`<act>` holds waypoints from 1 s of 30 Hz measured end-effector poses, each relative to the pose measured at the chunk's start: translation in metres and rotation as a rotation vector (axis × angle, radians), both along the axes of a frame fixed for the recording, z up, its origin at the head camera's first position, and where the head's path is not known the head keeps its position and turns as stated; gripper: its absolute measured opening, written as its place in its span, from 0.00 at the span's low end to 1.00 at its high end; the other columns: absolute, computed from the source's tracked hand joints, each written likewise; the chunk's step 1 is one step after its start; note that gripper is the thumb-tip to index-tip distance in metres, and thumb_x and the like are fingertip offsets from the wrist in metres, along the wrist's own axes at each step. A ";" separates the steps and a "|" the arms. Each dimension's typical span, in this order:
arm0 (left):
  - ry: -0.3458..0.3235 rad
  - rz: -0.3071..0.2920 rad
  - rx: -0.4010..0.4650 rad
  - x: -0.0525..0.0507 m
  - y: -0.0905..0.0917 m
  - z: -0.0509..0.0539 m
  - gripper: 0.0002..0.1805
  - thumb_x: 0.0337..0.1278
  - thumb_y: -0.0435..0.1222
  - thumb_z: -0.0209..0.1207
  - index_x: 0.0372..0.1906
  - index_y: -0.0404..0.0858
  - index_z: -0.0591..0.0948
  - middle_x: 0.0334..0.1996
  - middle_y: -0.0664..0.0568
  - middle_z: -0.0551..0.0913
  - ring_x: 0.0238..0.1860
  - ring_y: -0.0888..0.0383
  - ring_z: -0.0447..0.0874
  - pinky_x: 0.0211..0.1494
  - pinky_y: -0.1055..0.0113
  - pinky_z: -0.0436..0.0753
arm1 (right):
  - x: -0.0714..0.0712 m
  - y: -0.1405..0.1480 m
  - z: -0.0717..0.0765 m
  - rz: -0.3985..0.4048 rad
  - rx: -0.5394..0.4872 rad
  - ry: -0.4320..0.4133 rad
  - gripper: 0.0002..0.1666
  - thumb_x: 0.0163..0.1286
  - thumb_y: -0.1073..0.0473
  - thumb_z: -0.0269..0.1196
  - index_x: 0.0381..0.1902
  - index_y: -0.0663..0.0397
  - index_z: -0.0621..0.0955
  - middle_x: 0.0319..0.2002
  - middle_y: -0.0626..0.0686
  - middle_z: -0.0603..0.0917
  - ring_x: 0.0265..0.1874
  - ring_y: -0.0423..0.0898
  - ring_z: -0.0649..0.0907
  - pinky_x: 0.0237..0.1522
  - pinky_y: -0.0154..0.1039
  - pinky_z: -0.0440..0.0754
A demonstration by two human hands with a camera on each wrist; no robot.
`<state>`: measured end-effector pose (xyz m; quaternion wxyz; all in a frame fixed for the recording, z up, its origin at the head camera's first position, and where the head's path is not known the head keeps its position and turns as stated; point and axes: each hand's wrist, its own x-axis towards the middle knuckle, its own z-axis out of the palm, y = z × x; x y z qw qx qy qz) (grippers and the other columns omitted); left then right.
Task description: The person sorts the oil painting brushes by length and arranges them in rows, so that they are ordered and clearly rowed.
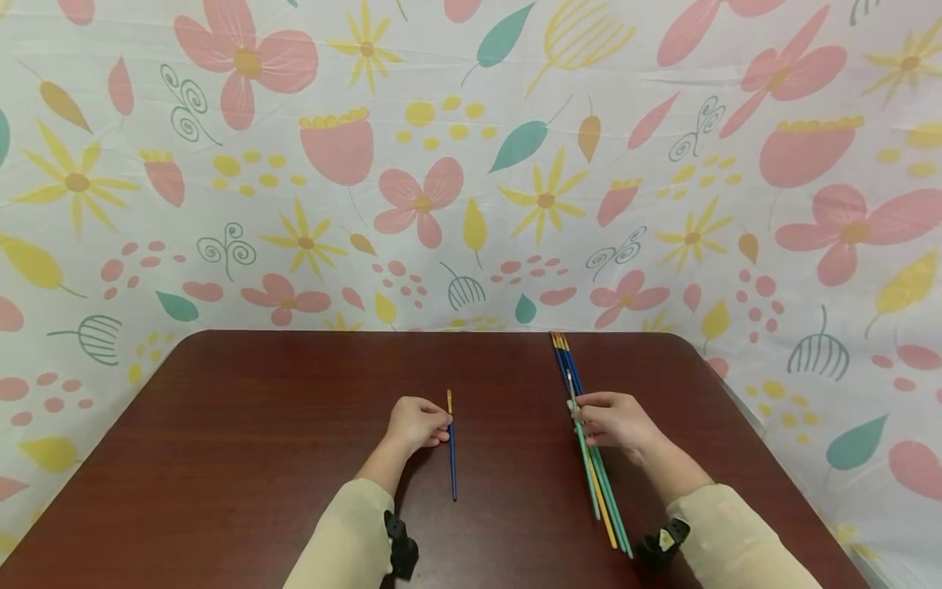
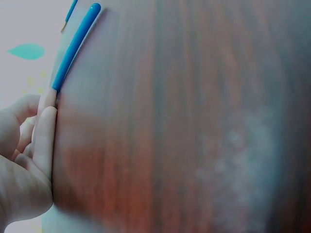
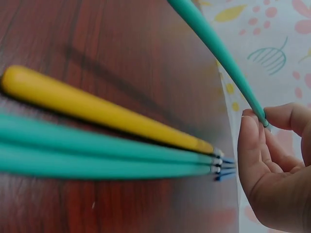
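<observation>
Between its fingertips and thumb, my left hand (image 1: 414, 424) pinches a blue paintbrush (image 1: 453, 470) near its bristle end, with the handle pointing toward me. In the left wrist view the blue handle (image 2: 75, 47) slants up from the fingers, close over the table. My right hand (image 1: 618, 421) pinches a green paintbrush (image 1: 591, 478) near its metal collar. The right wrist view has this green handle (image 3: 218, 53) raised above the other brushes. Beneath it on the table lie a yellow paintbrush (image 3: 97, 107) and two green paintbrushes (image 3: 97, 162).
Several blue paintbrushes (image 1: 562, 356) lie at the far edge of the dark brown table (image 1: 257, 458), bristles pointing away, beyond the yellow and green ones. A flower-patterned cloth (image 1: 423, 278) hangs behind the table and along its sides.
</observation>
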<state>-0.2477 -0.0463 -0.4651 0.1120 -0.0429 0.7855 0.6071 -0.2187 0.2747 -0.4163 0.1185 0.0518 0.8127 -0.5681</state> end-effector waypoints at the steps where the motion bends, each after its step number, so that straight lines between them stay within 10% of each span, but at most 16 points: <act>1: -0.001 0.003 -0.001 0.000 0.000 0.000 0.08 0.55 0.30 0.60 0.37 0.29 0.83 0.33 0.42 0.88 0.20 0.62 0.84 0.25 0.70 0.84 | 0.001 0.002 0.000 -0.003 0.000 -0.005 0.30 0.64 0.60 0.60 0.61 0.72 0.69 0.37 0.58 0.85 0.27 0.42 0.83 0.31 0.40 0.86; 30: 0.138 0.137 -0.151 0.015 0.013 0.004 0.06 0.53 0.33 0.62 0.35 0.35 0.84 0.19 0.49 0.85 0.16 0.61 0.81 0.19 0.71 0.80 | 0.028 0.039 -0.020 0.015 0.165 -0.038 0.27 0.62 0.60 0.64 0.55 0.73 0.74 0.36 0.56 0.85 0.32 0.46 0.84 0.31 0.43 0.86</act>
